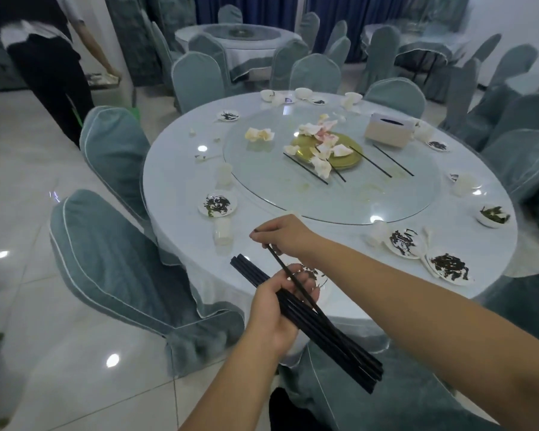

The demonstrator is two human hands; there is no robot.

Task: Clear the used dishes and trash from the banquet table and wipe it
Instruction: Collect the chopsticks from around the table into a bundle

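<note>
Table (pixel 181 169) ringed by covered chairs (pixel 115 253)

The chopsticks (pixel 311 318) are plain black, as are the loose ones (pixel 392 160) on the clear, green-tinged glass turntable (pixel 371 194). The tablecloth (pixel 175 169) is a pale blue-white, the chair covers (pixel 115 262) dusty teal with white piping, and the curtains (pixel 249 10) deep blue. White plates (pixel 217 203) carry dark brown-black scraps, the centre dish (pixel 352 150) is gold, the crumpled napkins (pixel 319 132) white with pink and yellow stains, and the tissue box (pixel 386 130) beige.
</note>
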